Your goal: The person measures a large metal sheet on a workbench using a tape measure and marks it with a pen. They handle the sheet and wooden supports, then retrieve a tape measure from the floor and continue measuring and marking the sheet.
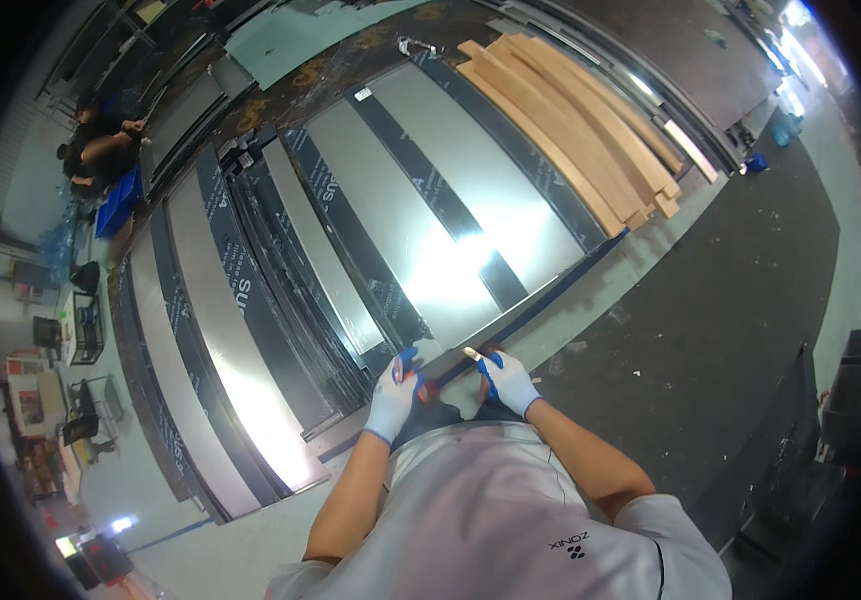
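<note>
My left hand (393,400), in a white glove with blue fingers, is in front of my waist near the close edge of the metal sheets. Its fingers are curled, and what they may hold is too small to make out. My right hand (508,380), gloved alike, is a short way to the right with its fingers bent in. A small pale, yellowish tip (472,354) sticks out from it toward the left; its kind is unclear. Just beyond both hands lies a wide shiny metal sheet (350,140) with dark printed film strips. The hands are apart.
More film-striped metal sheets (190,250) lie to the left beside a stack of dark narrow strips (280,260). Long brown boards (570,120) lie at the far right. A dark floor mat (710,290) spreads at right. A person (105,150) is at the far left near a blue bin (118,205).
</note>
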